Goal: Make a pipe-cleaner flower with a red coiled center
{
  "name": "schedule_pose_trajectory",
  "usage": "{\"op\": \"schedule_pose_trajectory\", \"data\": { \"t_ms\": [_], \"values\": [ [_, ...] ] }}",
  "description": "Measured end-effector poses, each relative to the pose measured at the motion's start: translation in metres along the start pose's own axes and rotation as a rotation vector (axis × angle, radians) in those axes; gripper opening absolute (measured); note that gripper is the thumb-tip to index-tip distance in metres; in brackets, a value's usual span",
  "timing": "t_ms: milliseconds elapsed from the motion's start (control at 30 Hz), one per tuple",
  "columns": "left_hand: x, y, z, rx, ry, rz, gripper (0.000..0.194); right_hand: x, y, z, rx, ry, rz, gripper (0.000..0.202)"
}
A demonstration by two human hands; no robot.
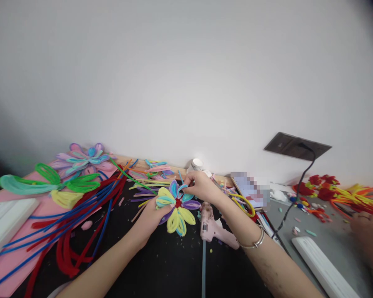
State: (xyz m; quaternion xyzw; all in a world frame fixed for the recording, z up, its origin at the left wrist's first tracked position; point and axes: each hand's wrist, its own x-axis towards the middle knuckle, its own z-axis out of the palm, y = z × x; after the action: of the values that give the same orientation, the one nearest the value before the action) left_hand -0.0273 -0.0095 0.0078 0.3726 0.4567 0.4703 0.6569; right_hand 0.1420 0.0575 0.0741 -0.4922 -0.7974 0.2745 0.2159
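A pipe-cleaner flower (182, 219) with yellow, blue and purple looped petals and a red middle is held up over the black table. My left hand (151, 217) grips it from the left, its fingertips partly hidden behind the petals. At the top of the flower, my right hand (199, 186) pinches a blue petal (182, 188) between thumb and finger. Just below my right wrist lies a pink glue gun (209, 225), with a long glue stick (204, 265) coming out of its back end.
Blue and red pipe cleaners (71, 225) spread across the left side, near a green pipe-cleaner flower (60, 182). A phone (248, 190) leans at the back right. A black cable (294, 207) hangs from the wall socket. At far right is another person's hand (368, 231).
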Motion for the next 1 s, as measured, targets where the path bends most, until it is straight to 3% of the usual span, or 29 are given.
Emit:
{"op": "schedule_pose_trajectory", "data": {
  "t_ms": [500, 1000],
  "values": [
    [-0.0015, 0.001, 0.0012, -0.061, 0.012, 0.017, 0.039, -0.0011, 0.0021, 0.0066, -0.089, 0.161, 0.067, 0.019],
    [-0.0026, 0.0022, 0.0012, 0.005, 0.033, 0.053, 0.041, -0.0033, -0.0032, 0.0064, -0.114, 0.171, 0.092, 0.024]
  ]
}}
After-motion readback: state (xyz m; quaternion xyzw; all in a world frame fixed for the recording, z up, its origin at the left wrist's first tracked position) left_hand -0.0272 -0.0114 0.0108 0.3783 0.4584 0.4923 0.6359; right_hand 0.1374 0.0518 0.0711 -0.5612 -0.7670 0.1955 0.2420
